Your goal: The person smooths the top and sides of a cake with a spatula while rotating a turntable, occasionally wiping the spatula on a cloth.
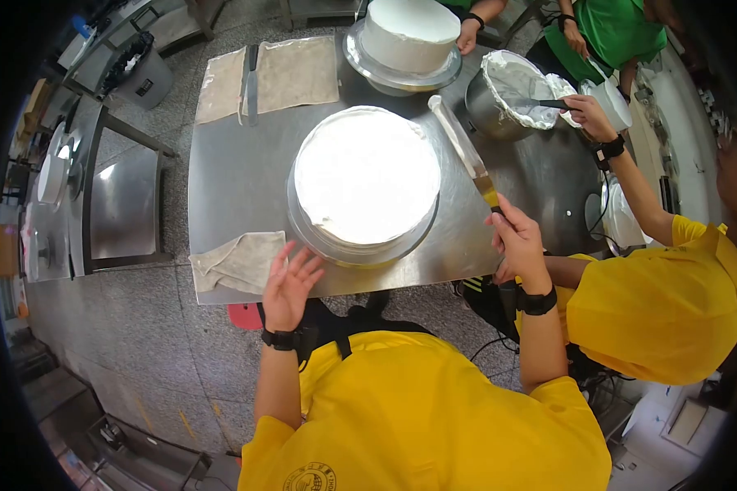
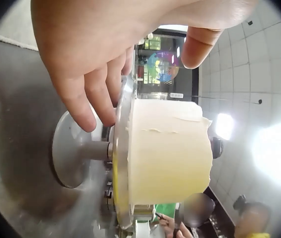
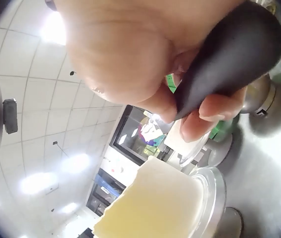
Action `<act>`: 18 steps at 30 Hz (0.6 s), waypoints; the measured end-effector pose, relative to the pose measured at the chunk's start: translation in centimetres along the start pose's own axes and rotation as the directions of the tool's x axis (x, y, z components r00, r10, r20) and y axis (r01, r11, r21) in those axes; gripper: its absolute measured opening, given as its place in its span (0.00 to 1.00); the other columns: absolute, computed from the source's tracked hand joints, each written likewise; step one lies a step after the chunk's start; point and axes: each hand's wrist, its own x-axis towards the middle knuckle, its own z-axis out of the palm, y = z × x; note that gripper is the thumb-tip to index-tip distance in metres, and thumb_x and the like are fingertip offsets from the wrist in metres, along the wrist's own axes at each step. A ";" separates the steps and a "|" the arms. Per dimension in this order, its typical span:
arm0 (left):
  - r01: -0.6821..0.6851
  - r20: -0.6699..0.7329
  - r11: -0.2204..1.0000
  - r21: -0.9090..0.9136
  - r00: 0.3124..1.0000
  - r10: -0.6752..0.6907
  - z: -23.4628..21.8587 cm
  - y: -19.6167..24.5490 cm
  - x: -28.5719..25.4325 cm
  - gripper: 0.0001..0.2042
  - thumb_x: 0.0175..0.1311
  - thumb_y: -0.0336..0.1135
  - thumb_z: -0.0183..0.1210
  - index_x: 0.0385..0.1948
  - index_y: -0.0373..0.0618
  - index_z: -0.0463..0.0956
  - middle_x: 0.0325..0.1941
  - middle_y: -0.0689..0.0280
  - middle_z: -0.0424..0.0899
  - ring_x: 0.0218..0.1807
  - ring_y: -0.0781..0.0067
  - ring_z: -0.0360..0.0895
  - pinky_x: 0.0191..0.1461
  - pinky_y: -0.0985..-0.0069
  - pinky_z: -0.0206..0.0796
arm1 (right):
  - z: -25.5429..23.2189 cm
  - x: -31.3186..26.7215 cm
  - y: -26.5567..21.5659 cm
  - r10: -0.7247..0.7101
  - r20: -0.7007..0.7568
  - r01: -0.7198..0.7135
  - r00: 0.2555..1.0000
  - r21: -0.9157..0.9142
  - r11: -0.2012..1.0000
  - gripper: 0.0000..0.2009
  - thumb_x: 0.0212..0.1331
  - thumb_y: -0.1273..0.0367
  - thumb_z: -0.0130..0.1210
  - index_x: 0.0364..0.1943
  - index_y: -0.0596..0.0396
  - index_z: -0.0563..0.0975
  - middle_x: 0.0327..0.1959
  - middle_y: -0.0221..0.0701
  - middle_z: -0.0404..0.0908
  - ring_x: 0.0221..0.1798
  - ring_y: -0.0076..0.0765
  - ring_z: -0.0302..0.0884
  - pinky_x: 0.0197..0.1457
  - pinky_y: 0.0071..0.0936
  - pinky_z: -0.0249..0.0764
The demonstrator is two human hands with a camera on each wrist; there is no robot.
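Observation:
A round cake covered in white cream (image 1: 367,176) sits on a metal turntable (image 2: 124,171) at the middle of the steel table. Its side in the left wrist view is mostly smooth, with a ragged upper edge. My left hand (image 1: 291,282) is at the near left of the turntable, fingers extended and spread, holding nothing. In the left wrist view its fingertips overlap the turntable's rim. To the right of the cake, my right hand (image 1: 520,245) grips the black handle (image 3: 229,54) of an icing spatula. Its long, cream-smeared blade (image 1: 460,139) points away, apart from the cake.
A cream-smeared metal pot (image 1: 495,110) stands at the back right; another person's hand (image 1: 590,117) holds a spatula over it. Behind is a second white cake (image 1: 409,37). Cloths (image 1: 299,74) and a spatula (image 1: 252,86) lie back left, another cloth (image 1: 241,263) near left. A person in yellow (image 1: 655,303) is close right.

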 end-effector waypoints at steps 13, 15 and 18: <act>-0.084 -0.016 0.995 -0.051 0.996 0.083 -1.6 1.2 3.0 0.32 0.72 0.47 0.49 0.75 0.44 0.55 0.76 0.49 0.62 0.72 0.47 0.67 0.75 0.47 0.59 | 0.2 -3.0 -0.9 -0.122 0.007 0.121 0.993 -0.152 0.981 0.20 0.69 0.78 0.55 0.64 0.55 0.78 0.35 0.29 0.80 0.25 0.18 0.70 0.30 0.18 0.68; -0.088 -0.003 0.994 -0.059 0.996 0.087 -1.5 1.3 3.2 0.31 0.72 0.46 0.49 0.74 0.44 0.55 0.77 0.47 0.60 0.73 0.45 0.66 0.75 0.47 0.59 | 0.1 -3.4 -1.2 -0.168 0.009 0.166 0.986 -0.218 0.962 0.20 0.68 0.78 0.55 0.64 0.54 0.78 0.32 0.29 0.78 0.24 0.19 0.69 0.30 0.19 0.67; -0.085 -0.010 0.995 -0.049 0.996 0.084 -1.3 1.4 3.3 0.33 0.71 0.47 0.50 0.75 0.43 0.55 0.73 0.51 0.67 0.70 0.48 0.68 0.75 0.48 0.58 | -0.1 -4.0 -1.2 -0.219 0.024 0.217 0.975 -0.284 0.934 0.21 0.66 0.79 0.55 0.64 0.53 0.78 0.29 0.30 0.77 0.24 0.22 0.69 0.31 0.21 0.67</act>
